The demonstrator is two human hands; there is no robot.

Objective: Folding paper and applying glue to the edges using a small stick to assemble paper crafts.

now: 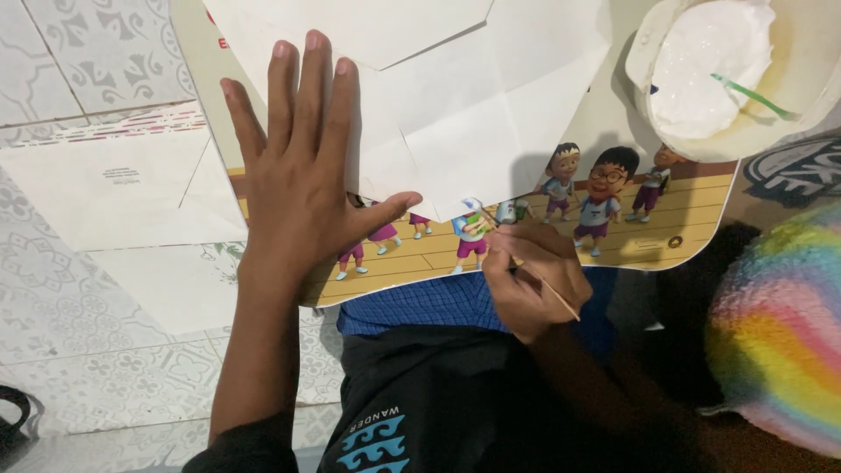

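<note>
I see the left hand (302,175) lying flat with its fingers spread, pressing the folded white paper (438,105) onto the cartoon-printed board (631,236) that rests across the lap. The right hand (534,280) has its fingers pinched around a thin wooden stick (547,285) at the paper's lower edge. A white bowl of paste (710,70) sits at the board's far right corner, above a rainbow-coloured fuzzy thing (780,333).
</note>
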